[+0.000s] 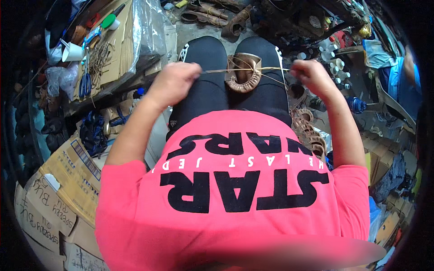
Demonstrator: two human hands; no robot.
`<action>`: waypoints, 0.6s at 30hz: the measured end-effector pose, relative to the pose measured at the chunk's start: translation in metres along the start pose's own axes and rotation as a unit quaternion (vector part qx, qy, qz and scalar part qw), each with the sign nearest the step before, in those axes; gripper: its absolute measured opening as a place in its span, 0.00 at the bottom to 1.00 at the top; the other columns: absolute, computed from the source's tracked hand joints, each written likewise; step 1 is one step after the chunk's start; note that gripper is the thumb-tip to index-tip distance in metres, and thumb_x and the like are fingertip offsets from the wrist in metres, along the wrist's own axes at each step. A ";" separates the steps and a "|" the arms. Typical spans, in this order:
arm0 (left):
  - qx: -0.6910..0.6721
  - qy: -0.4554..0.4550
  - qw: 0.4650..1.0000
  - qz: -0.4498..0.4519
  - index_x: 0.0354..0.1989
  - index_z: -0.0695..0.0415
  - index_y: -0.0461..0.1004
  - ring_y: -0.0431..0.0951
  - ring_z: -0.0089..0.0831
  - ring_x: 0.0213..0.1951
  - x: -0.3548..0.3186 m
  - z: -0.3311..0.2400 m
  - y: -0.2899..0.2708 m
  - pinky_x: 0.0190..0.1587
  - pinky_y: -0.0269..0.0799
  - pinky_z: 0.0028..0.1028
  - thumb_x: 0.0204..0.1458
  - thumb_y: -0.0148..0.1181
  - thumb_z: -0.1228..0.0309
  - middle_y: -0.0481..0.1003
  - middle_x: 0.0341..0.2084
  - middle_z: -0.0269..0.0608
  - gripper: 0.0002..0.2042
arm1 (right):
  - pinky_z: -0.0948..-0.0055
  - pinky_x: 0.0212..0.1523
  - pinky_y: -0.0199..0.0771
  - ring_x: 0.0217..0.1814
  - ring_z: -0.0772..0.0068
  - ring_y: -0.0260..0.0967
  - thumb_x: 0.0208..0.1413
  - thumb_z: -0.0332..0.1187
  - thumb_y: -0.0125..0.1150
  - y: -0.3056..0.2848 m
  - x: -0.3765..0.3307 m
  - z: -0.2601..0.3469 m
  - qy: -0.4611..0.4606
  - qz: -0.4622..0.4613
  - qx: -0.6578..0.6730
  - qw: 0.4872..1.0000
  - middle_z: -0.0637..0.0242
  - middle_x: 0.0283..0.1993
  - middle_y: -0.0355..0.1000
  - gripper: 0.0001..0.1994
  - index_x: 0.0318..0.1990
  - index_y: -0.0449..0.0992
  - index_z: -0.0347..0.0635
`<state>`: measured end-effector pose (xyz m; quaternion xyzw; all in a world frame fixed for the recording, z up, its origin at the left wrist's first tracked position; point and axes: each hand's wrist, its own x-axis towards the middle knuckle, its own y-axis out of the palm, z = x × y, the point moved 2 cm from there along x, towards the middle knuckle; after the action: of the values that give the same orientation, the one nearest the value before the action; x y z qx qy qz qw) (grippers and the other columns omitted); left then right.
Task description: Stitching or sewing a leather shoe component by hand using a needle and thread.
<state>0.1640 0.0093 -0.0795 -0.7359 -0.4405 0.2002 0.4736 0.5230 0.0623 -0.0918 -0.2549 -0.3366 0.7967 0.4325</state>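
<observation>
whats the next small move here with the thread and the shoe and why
Probably keep drawing both hands apart to tighten the stitch. The left hand and right hand each pinch an end of the tan thread, which runs taut across the brown leather shoe resting between the knees, with a loop still loose near the right hand.

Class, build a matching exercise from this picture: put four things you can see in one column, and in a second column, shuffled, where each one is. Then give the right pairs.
Things
1. brown leather shoe
2. blue-handled scissors
3. white cup
4. blue-capped bottle

Places
A. low at the person's right, past the right forearm
B. on cardboard at the left, just below the white cup
C. on the person's knees, between both hands
D. upper left, on the cluttered surface

Pairs: 1-C, 2-B, 3-D, 4-A
</observation>
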 end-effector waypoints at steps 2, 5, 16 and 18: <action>-0.160 -0.102 0.980 -0.063 0.29 0.60 0.73 0.74 0.30 0.28 -0.006 0.004 -0.016 0.34 0.69 0.28 0.49 0.56 0.74 0.74 0.24 0.39 0.03 | 0.80 0.33 0.65 0.29 0.83 0.62 0.52 0.33 0.61 -0.009 -0.007 -0.010 0.168 -0.009 0.268 0.949 0.76 0.25 0.69 0.06 0.34 0.77 0.41; -0.385 -0.103 0.912 -0.098 0.27 0.62 0.75 0.72 0.17 0.32 0.025 -0.027 -0.038 0.37 0.68 0.21 0.53 0.56 0.71 0.75 0.27 0.34 0.07 | 0.77 0.44 0.66 0.38 0.80 0.68 0.54 0.35 0.60 -0.003 0.013 0.019 0.064 -0.146 0.576 0.802 0.71 0.34 0.72 0.09 0.37 0.75 0.41; -0.020 0.048 0.999 -0.006 0.30 0.58 0.73 0.73 0.41 0.30 0.008 -0.031 -0.018 0.33 0.68 0.33 0.47 0.60 0.71 0.70 0.22 0.42 0.05 | 0.76 0.39 0.68 0.35 0.76 0.69 0.55 0.36 0.56 0.019 -0.007 0.046 -0.034 0.037 0.109 0.993 0.65 0.35 0.74 0.11 0.43 0.76 0.42; 0.055 -0.022 0.995 -0.079 0.31 0.58 0.75 0.73 0.37 0.30 -0.023 0.013 -0.060 0.33 0.68 0.30 0.45 0.59 0.76 0.71 0.24 0.41 0.04 | 0.76 0.41 0.68 0.38 0.75 0.71 0.54 0.35 0.57 0.004 -0.036 -0.011 0.037 -0.016 0.027 0.999 0.63 0.38 0.75 0.12 0.45 0.76 0.45</action>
<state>0.1148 0.0068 -0.0360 -0.6671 -0.4960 0.2024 0.5177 0.5463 0.0334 -0.0972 -0.2673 -0.3026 0.7884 0.4641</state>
